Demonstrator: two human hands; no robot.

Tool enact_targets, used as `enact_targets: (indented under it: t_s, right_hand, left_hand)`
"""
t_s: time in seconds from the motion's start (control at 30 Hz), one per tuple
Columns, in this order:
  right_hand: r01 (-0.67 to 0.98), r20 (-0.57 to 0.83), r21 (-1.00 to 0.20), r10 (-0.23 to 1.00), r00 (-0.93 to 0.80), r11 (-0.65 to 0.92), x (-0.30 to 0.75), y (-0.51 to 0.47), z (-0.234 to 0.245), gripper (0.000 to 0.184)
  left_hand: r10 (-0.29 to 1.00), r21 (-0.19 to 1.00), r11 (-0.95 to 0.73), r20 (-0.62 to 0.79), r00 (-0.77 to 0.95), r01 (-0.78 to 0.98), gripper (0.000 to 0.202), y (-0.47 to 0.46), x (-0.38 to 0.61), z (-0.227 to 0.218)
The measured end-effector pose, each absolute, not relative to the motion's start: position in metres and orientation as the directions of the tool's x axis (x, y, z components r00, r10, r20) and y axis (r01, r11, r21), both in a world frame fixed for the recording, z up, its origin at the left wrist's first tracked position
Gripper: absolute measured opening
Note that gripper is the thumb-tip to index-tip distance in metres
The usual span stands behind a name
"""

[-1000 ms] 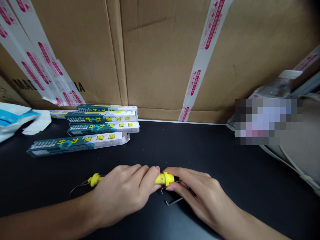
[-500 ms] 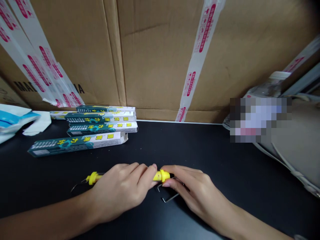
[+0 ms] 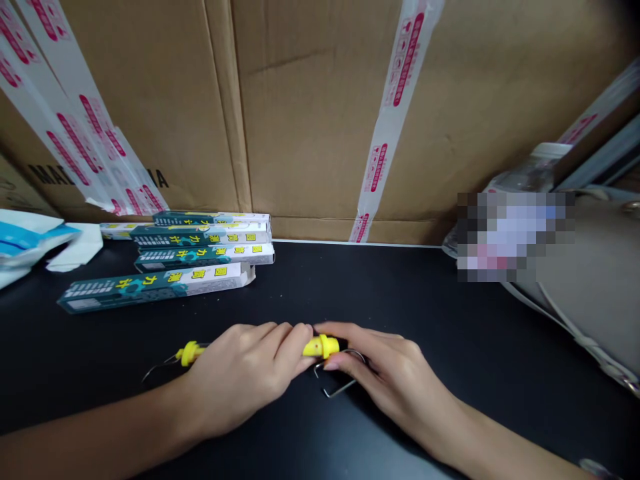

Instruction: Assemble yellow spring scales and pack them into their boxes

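My left hand (image 3: 250, 373) is wrapped round the middle of a tubular spring scale (image 3: 325, 347), hiding most of its barrel. Yellow collars show on both sides of the fist, and a thin wire hook (image 3: 159, 366) sticks out from the left end. At the right end, my right hand (image 3: 385, 377) is closed with thumb and fingers about the black tip and a bent metal wire hook (image 3: 340, 388). The exact contact of those fingers is partly hidden. Both hands are just over the black tabletop (image 3: 400, 287).
Behind the left hand lies a green-and-white spring scale box (image 3: 155, 288), its right flap open. Several similar boxes (image 3: 205, 255) are stacked farther back. A large taped carton (image 3: 300, 133) walls off the back. On the right are a plastic bottle (image 3: 525, 177) and a grey bag (image 3: 590, 280); a blue-white packet (image 3: 35, 240) is at left.
My right index finger has shifted slightly left and up, above the yellow collar. The left hand keeps its hold with only a tiny shift; the boxes stay put.
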State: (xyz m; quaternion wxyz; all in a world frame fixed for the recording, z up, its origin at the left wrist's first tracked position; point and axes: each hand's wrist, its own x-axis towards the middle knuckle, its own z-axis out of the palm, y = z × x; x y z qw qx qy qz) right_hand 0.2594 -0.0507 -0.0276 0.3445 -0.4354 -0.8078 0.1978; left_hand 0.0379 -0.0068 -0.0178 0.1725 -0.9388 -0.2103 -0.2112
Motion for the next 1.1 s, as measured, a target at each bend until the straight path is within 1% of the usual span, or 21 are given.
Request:
enact_targets:
  t_s: [0.07, 0.1, 0.2, 0.23, 0.3, 0.4, 0.47, 0.6, 0.7, 0.8, 0.9, 0.97, 1.03, 1.1]
  right_hand:
    - [0.594, 0.393, -0.608, 0.85, -0.352, 0.527, 0.261, -0.052, -0.03, 0.038]
    - [0.601, 0.401, -0.606, 0.852, -0.336, 0.521, 0.261, -0.053, -0.03, 0.037]
    - [0.586, 0.443, -0.616, 0.846, -0.296, 0.527, 0.263, -0.055, -0.027, 0.016]
    - [0.574, 0.461, -0.618, 0.839, -0.289, 0.538, 0.264, -0.055, -0.025, 0.017]
    - [0.54, 0.51, -0.613, 0.811, -0.287, 0.577, 0.264, -0.056, -0.019, 0.023]
    - [0.446, 0.562, -0.634, 0.773, -0.295, 0.631, 0.264, -0.055, -0.013, 0.018]
    - [0.395, 0.567, -0.659, 0.768, -0.299, 0.64, 0.264, -0.054, -0.011, 0.016]
    - [0.39, 0.55, -0.69, 0.792, -0.265, 0.61, 0.265, -0.055, -0.011, 0.02]
    - [0.402, 0.541, -0.708, 0.812, -0.219, 0.581, 0.267, -0.059, -0.01, 0.024]
    - [0.399, 0.542, -0.701, 0.805, -0.24, 0.591, 0.267, -0.061, -0.008, 0.031]
    - [0.273, 0.487, -0.763, 0.798, -0.355, 0.586, 0.266, -0.06, -0.007, 0.036]
    - [0.199, 0.414, -0.83, 0.813, -0.409, 0.522, 0.265, -0.057, -0.007, 0.036]
    - [0.221, 0.313, -0.876, 0.854, -0.416, 0.429, 0.264, -0.056, -0.008, 0.038]
    - [0.293, 0.219, -0.892, 0.897, -0.384, 0.343, 0.264, -0.054, -0.009, 0.043]
  left_hand:
    - [0.369, -0.188, -0.853, 0.441, 0.818, 0.486, 0.024, -0.007, 0.039, -0.018]
    - [0.392, -0.167, -0.852, 0.428, 0.815, 0.497, 0.025, -0.007, 0.04, -0.018]
    - [0.451, -0.105, -0.843, 0.399, 0.799, 0.528, 0.024, -0.006, 0.041, -0.017]
    - [0.462, -0.089, -0.841, 0.392, 0.795, 0.533, 0.023, -0.006, 0.042, -0.016]
    - [0.458, -0.082, -0.848, 0.386, 0.801, 0.524, 0.021, -0.005, 0.042, -0.016]
    - [0.411, -0.109, -0.866, 0.399, 0.82, 0.487, 0.018, -0.003, 0.042, -0.017]
    - [0.388, -0.126, -0.872, 0.411, 0.825, 0.473, 0.018, -0.003, 0.042, -0.018]
    - [0.392, -0.128, -0.872, 0.398, 0.829, 0.473, 0.021, -0.003, 0.043, -0.018]
    - [0.394, -0.114, -0.872, 0.416, 0.82, 0.477, 0.025, -0.002, 0.043, -0.017]
    - [0.405, -0.084, -0.871, 0.436, 0.804, 0.485, 0.028, -0.001, 0.044, -0.016]
    - [0.416, -0.052, -0.873, 0.44, 0.796, 0.485, 0.03, -0.001, 0.043, -0.015]
    - [0.422, -0.037, -0.874, 0.439, 0.793, 0.485, 0.028, -0.001, 0.042, -0.016]
    - [0.44, -0.025, -0.868, 0.421, 0.793, 0.496, 0.022, -0.002, 0.042, -0.016]
    - [0.458, -0.024, -0.86, 0.403, 0.792, 0.509, 0.016, -0.003, 0.041, -0.017]
